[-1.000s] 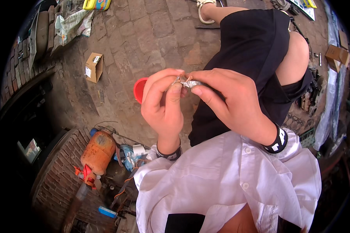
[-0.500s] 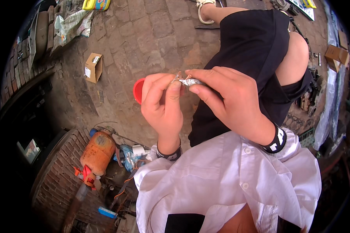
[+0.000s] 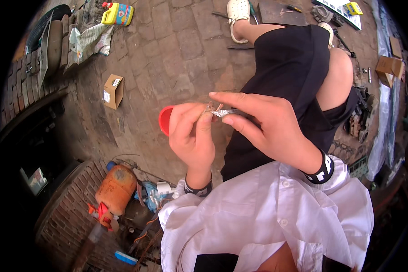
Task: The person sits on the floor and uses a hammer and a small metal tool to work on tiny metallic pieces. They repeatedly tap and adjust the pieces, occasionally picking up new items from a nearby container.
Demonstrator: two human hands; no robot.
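Note:
My left hand (image 3: 191,131) is closed, with thumb and forefinger pinching a small thing with thin coppery strands (image 3: 219,108); its kind is too small to make out. A round red cup-shaped piece (image 3: 166,119) shows behind the fingers of that hand, mostly hidden by them. Opposite it, my right hand (image 3: 267,119) grips a narrow silvery blade-like piece (image 3: 224,112) between thumb and fingers. Its pointed end meets the strands at the left fingertips. The forefinger of the right hand is stretched out over the strands.
On the brick floor stand a small open carton (image 3: 114,91) and a yellow jug (image 3: 117,14). An orange gas cylinder (image 3: 116,189) is at the lower left. Another carton (image 3: 389,71) and metal parts (image 3: 361,111) lie right of my bent leg (image 3: 299,63).
Both hands sit slightly lower in view, as does the floor behind them. The right forefinger has straightened and lifted a little. Each hand keeps its hold.

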